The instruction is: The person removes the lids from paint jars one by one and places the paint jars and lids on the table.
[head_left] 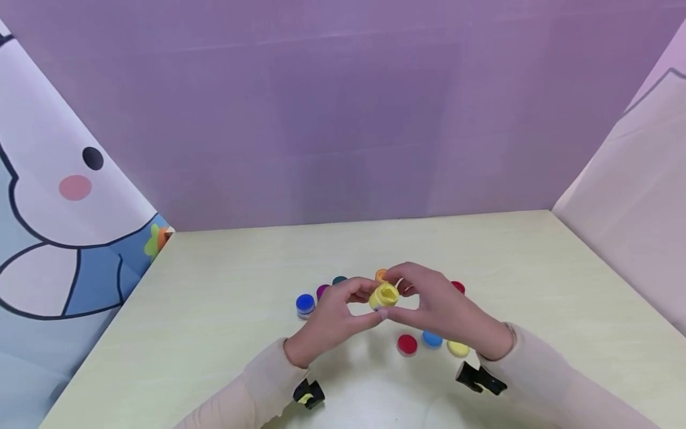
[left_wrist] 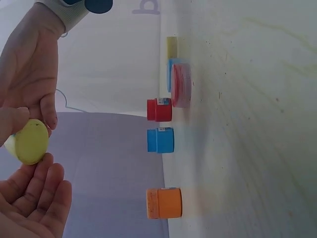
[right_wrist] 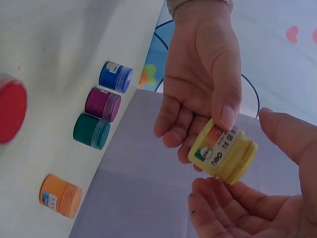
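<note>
Nearest: red disc (head_left: 407,345) on the surface (head_left: 241,262). Above, yellow jar (head_left: 379,298) pinched between left hand's (head_left: 332,316) thumb and fingers; right hand (head_left: 436,301) wide around its mouth, thumb clear. Orange jar (head_left: 381,275) beyond, short of far edge.

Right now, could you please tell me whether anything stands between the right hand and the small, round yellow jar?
Nothing visible does: the bare right hand is close beside the yellow jar, which the left hand holds above the pale tabletop.

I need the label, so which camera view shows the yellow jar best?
Right wrist: the yellow jar is side-on, label visible. The head view shows its open mouth; the left wrist, mainly its round base.
</note>
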A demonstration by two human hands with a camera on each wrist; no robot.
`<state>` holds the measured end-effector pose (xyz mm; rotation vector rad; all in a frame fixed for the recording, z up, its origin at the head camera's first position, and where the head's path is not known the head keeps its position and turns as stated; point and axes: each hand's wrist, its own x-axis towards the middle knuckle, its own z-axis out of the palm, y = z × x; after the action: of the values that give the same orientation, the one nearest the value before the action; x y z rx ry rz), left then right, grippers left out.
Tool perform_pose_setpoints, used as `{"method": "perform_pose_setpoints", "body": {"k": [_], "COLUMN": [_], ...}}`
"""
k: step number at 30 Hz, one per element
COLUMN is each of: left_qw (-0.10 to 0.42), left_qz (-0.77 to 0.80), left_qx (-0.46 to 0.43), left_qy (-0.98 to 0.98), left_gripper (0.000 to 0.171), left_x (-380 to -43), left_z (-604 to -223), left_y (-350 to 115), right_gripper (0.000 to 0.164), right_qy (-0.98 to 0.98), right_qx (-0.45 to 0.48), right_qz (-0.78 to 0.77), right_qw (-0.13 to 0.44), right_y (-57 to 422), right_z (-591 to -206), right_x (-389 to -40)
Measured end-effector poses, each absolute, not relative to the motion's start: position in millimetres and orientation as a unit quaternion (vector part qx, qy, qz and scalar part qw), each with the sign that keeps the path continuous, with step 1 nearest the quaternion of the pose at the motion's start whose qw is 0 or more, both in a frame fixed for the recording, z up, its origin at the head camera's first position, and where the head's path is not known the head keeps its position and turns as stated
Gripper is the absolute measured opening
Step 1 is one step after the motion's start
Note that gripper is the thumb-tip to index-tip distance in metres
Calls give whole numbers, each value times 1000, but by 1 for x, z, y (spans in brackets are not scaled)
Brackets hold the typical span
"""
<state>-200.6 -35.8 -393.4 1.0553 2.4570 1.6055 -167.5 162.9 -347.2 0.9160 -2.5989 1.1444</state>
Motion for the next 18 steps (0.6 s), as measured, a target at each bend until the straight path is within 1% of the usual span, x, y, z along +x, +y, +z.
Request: {"method": "perform_pose_setpoints", "body": {"k": [12,18], "left_qw": [3,12], "left_qz": [507,514], "left_qx": [345,341], "left_qy": [790,787], "left_gripper": [33,32], "left_x": [-201,-201], "left_z": [-394,-393], "left_y": [-36,-35], "right_gripper": [28,28], "right_qy": [-883,-887], "right_qx": [293,292], "right_qz": [364,353], "right_qw": [53,54], "right_y": [154,154], "right_z": [-349,-348], "right_x": [-173,-174]}}
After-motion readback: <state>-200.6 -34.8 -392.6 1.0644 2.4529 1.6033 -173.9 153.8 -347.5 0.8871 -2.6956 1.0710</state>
